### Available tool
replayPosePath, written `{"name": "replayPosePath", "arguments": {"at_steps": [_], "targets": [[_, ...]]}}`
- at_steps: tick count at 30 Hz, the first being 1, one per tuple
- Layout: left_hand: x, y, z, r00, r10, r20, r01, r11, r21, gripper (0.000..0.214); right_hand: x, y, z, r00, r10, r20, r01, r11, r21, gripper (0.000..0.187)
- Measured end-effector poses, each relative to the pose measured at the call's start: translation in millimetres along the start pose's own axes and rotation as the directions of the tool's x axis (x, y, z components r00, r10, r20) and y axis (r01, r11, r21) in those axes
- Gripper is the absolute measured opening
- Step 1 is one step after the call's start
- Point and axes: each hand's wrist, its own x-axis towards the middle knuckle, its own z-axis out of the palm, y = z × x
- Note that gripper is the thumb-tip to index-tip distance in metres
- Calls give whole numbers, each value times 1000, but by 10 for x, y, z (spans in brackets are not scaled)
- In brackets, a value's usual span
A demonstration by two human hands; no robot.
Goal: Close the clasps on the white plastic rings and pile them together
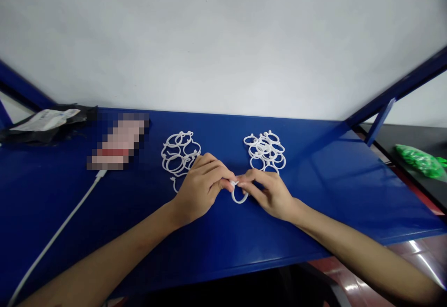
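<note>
Between my hands, over the middle of the blue table, is a white plastic ring (240, 200), which looks like a curtain ring with a clasp at its top. My left hand (204, 186) pinches the clasp end from the left. From the right, my right hand (267, 190) pinches the same ring near its top; the fingertips hide the clasp itself. Behind my left hand lies a loose pile of white rings (174, 151), some with ends apart. A second, tighter heap of white rings (266, 149) lies just beyond my right hand.
On the left of the blue table (216, 251) are a blurred-out phone-like object (120, 142) with a white cable (57, 235) and a black plastic package (45, 123). A pale wall rises behind. At far right, a green bag (419, 160) sits on a dark surface.
</note>
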Motion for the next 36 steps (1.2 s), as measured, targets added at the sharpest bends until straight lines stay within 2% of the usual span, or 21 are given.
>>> {"name": "replayPosePath", "arguments": {"at_steps": [3,6,8,11,13,15,17,24,31,36], "targets": [[-17,-16,8,1000,0,6,0,1000,16,16,12,-6,-25,996,-78,46,80,995,-57,11],[-4,-103,-22,998,2,58,-8,994,111,8,39,24,-54,996,-84,29,87,990,-113,9],[15,-185,-66,995,-23,101,-5,963,270,10,68,62,-100,997,-66,-43,56,977,-204,8],[28,-286,-133,988,-117,100,47,848,528,25,123,141,-218,977,-40,-210,-43,925,-377,11],[18,-319,-154,981,-163,108,66,797,600,25,157,204,-305,958,-28,-284,-111,880,-463,15],[-1,-330,-153,973,-177,147,50,787,615,21,179,266,-372,956,-30,-292,-135,839,-527,17],[-20,-330,-137,968,-168,184,21,790,613,20,187,315,-407,968,-28,-248,-121,816,-566,18],[-21,-320,-108,971,-139,196,1,817,576,16,183,351,-418,985,11,-173,-104,837,-537,13],[-31,-331,-127,968,-155,195,-5,770,638,16,161,378,-412,990,0,-138,-96,721,-686,13],[-4,-354,-135,976,-148,158,44,852,522,14,148,376,-422,989,-61,-138,-61,679,-731,18]]}}
